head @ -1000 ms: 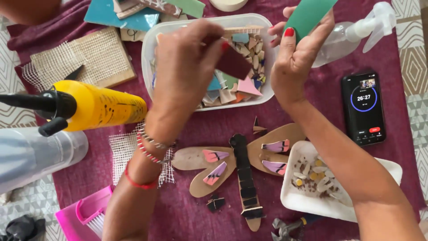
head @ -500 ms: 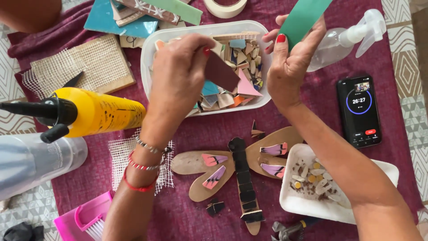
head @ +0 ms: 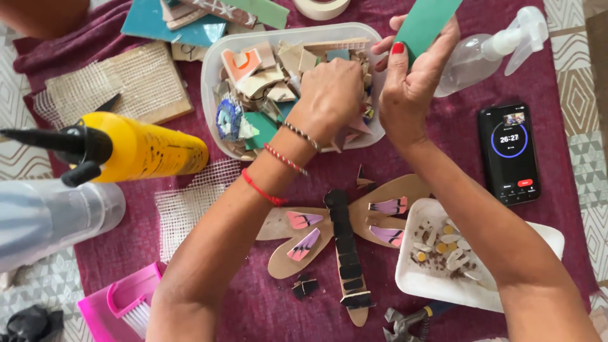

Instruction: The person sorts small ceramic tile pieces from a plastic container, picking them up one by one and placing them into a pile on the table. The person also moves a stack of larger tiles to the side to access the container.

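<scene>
Crowding the tub (head: 212, 82): glue bottle (head: 149, 149), spray bottle (head: 487, 50), phone (head: 510, 155).

Two hands over the cloth: left hand (head: 329, 95), right hand (head: 411, 82). One clear tub (head: 215, 82) of tile shards, one white tray (head: 538, 240), one phone (head: 510, 154), one yellow bottle (head: 142, 149), one spray bottle (head: 487, 54), three bracelets (head: 285, 158).

tile pieces (head: 266, 82) in tub (head: 212, 82), phone (head: 510, 154) right

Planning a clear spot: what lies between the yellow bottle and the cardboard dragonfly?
In the head view, a loose square of white mesh lies on the maroon cloth between the yellow bottle and the cardboard dragonfly.
</scene>
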